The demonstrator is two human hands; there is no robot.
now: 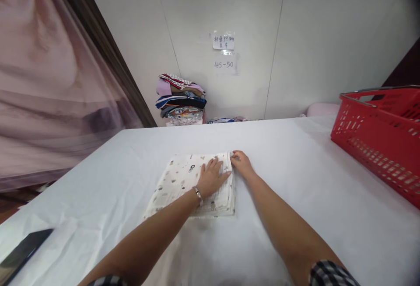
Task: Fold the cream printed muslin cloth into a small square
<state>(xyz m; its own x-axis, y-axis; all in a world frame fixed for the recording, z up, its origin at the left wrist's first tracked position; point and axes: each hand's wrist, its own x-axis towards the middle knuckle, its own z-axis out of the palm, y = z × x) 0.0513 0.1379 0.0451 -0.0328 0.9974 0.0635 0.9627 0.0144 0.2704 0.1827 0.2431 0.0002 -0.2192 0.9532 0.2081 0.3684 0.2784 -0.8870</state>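
A white cloth [177, 181] with small grey, green and brown prints lies folded in several layers on the white-covered table [131, 163]. My left hand [211, 177], a bracelet at its wrist, rests flat on the cloth's right part with fingers spread. At the cloth's upper right corner is my right hand [241, 162], its thumb and fingers pinched together on the edge. The layers' open edges show along the right side and the lower right.
A red plastic basket [377, 135] stands at the right edge. Folded clothes [182, 100] are stacked behind the table, against the wall. A dark phone [24, 251] lies at the lower left. A pink curtain [49, 80] hangs at the left.
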